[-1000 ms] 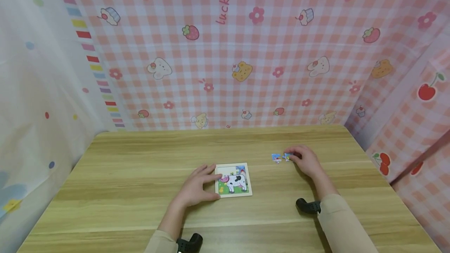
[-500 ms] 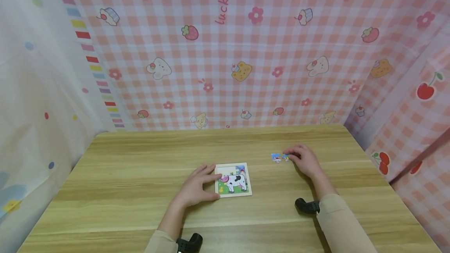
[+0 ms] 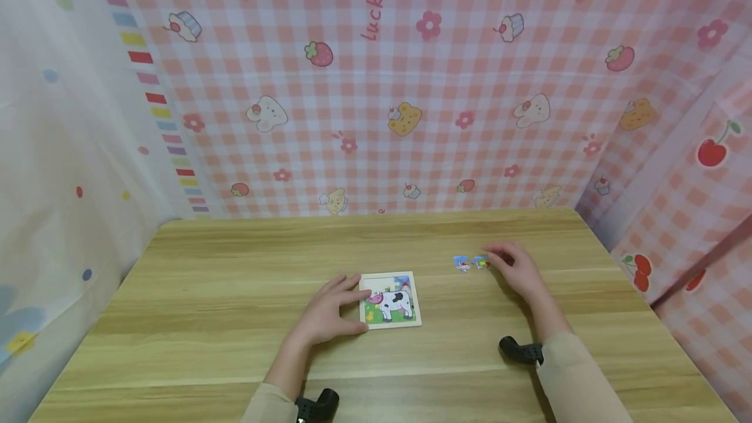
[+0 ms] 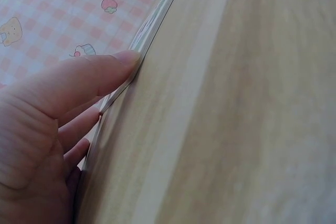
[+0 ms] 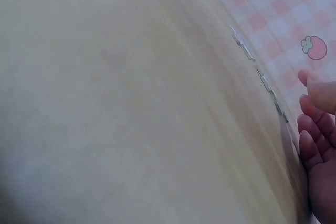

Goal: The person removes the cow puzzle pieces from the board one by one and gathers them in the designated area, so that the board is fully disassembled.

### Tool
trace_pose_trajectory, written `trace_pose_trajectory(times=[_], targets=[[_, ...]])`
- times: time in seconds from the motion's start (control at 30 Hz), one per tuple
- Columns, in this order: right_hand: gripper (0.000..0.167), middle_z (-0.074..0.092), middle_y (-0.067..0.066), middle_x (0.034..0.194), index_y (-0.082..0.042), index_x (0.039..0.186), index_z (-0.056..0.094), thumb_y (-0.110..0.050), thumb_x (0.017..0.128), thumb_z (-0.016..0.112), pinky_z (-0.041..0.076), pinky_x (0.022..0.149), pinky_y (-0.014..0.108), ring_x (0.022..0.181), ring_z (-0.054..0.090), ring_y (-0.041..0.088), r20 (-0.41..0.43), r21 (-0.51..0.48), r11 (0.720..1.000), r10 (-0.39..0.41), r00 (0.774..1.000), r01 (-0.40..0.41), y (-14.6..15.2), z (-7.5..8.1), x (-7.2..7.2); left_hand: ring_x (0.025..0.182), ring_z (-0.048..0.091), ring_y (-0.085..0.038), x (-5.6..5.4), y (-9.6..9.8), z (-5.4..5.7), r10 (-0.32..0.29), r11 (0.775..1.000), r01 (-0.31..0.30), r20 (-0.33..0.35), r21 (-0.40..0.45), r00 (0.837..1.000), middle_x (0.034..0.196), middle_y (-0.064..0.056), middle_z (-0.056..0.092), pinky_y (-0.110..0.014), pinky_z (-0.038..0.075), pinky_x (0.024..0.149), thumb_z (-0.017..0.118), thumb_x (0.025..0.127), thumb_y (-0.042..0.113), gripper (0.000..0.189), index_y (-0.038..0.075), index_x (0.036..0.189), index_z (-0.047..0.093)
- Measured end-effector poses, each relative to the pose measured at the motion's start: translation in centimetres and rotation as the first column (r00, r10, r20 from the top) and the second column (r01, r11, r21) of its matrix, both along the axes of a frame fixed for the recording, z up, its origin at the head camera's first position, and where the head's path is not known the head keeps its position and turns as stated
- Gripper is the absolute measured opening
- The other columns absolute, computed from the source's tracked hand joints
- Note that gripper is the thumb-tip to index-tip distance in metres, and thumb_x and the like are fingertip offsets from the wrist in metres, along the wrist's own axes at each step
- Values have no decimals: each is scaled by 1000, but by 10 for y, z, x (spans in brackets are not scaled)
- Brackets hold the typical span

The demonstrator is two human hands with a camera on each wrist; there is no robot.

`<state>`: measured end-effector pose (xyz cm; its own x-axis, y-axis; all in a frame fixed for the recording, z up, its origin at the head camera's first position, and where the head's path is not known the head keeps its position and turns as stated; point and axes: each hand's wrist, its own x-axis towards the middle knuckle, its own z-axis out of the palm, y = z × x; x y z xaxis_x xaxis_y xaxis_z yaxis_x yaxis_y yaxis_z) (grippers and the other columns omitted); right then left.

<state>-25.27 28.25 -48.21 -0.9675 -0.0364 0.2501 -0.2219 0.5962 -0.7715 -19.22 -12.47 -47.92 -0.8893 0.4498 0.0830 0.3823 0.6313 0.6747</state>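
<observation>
Tray (image 3: 418,302) holds cow pieces (image 3: 397,305) — left fingers (image 3: 354,297) spread on it, right fingers (image 3: 501,247) parted, empty.

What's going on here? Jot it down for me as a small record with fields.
Surface: wooden table
Puzzle: cow picture in a pale frame, pale gap at upper left
Loose pieces: at least two, right of the puzzle
Left hand: touches the puzzle's left side
Right hand: beside the loose pieces; contact unclear
Backdrop: pink checked cloth

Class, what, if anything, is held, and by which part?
The square, pale-framed cow puzzle, by its left edge, in the left grip; the right grip holds nothing.
</observation>
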Motion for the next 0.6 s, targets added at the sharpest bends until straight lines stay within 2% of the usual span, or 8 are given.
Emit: trace_pose_trajectory(times=[0.17,0.37,0.47,0.6], targets=[[26,62,20,111,5,118,66,-13,99,61,42,82,20,99,53,18,3,-29,1000,0,1000,0,1,-2,6,145,22,-42,0,0,1,0,1000,0,3,5,1000,154,-12,39,-65,18,112,84,76,30,63,11,132,65],[27,64,18,107,5,118,65,-13,99,62,45,80,19,94,55,13,33,-60,998,10,999,-8,-2,3,15,145,21,-41,-1,1,1,3,1000,-3,14,1,1000,155,-11,38,-65,16,113,84,76,30,62,13,133,65],[27,64,16,104,5,119,64,-12,98,62,47,80,21,93,57,16,49,-62,997,46,998,-43,-6,7,21,146,20,-40,-1,1,1,5,1000,-5,21,-2,1000,155,-10,38,-64,16,113,84,76,30,62,14,133,65],[25,64,14,99,4,118,65,-10,97,64,48,79,25,91,57,18,47,-79,989,132,990,-128,-17,11,26,145,21,-41,-1,0,0,3,1000,-3,16,4,1000,155,-11,38,-65,17,113,84,76,31,63,12,133,65]])
